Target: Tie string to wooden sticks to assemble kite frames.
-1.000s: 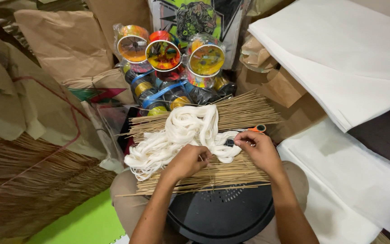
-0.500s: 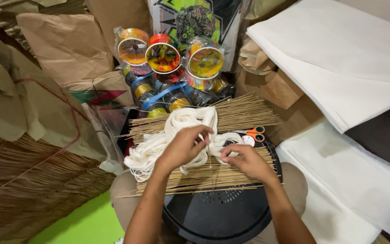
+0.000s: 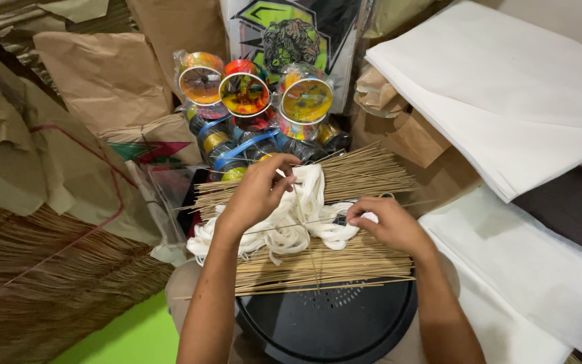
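Observation:
A skein of white string [image 3: 291, 226] lies over a flat bundle of thin bamboo sticks [image 3: 325, 263], which rests on a round black tray [image 3: 331, 323] on my lap. My left hand [image 3: 257, 192] grips the far end of the string near the top of the bundle. My right hand [image 3: 389, 226] is closed at the skein's right side, pinching a single thin stick [image 3: 298, 224] that crosses over the string. An orange scissors handle [image 3: 386, 195] peeks out just behind my right hand.
Several colourful reels [image 3: 245, 94] and wound spools stand beyond the sticks. A stack of white paper sheets [image 3: 500, 101] lies at right, with more white paper [image 3: 533, 276] below it. Brown paper [image 3: 102, 81] and a large heap of sticks [image 3: 42, 283] fill the left.
My left hand has moved up the skein to its far end. My right hand has shifted down and right from the scissors, now closed at the skein's right side.

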